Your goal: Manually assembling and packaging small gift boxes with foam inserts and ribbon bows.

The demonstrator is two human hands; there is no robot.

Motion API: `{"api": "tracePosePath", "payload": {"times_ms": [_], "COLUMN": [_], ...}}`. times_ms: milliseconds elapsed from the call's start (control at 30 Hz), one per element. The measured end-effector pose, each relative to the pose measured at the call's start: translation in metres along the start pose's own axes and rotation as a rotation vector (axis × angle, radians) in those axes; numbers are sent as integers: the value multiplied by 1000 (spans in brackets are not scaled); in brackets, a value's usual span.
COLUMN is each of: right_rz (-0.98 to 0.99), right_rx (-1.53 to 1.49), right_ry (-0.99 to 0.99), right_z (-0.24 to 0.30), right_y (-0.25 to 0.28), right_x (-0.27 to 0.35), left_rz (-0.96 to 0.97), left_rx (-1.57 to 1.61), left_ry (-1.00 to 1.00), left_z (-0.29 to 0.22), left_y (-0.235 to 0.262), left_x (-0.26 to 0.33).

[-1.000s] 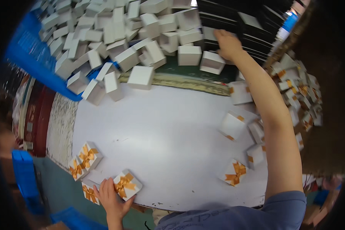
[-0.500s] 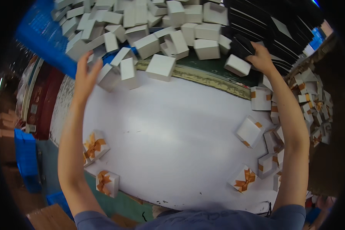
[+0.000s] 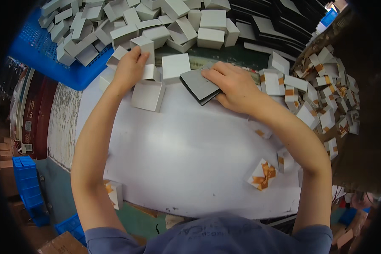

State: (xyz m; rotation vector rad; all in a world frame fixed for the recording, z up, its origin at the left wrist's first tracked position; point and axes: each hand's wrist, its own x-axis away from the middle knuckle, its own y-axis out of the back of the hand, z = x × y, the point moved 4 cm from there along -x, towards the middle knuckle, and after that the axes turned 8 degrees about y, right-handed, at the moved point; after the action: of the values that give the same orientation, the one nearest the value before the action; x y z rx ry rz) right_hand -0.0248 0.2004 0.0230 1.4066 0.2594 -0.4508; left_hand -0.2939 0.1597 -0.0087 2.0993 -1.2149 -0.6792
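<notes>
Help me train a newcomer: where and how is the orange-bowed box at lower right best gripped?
Probably pinch the bowed box by two opposite sides, coming from the left: the bow covers much of its upper face, and another white box sits close on its right.

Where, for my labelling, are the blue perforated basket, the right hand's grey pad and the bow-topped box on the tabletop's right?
Blue perforated basket (image 3: 48,71), head view: its rim.
Grey pad (image 3: 197,81), head view: its upper face.
Bow-topped box (image 3: 265,174), head view: its bow.
</notes>
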Motion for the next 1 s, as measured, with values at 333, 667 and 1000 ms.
{"api": "tracePosePath", "payload": {"times_ms": [333, 667, 1000], "right_rz": [-16, 67, 221], "right_rx": [92, 589, 352], "right_ry": [91, 88, 139], "right_z": [78, 84, 89], "right_y": [32, 0, 15], "right_x": [40, 54, 54], "left_rz": [-61, 261, 139], "left_rx": [-68, -148, 128], "left_ry": [-422, -335, -282], "left_z": [-91, -82, -78], "left_y": [41, -20, -32], "left_x": [177, 313, 310]}}
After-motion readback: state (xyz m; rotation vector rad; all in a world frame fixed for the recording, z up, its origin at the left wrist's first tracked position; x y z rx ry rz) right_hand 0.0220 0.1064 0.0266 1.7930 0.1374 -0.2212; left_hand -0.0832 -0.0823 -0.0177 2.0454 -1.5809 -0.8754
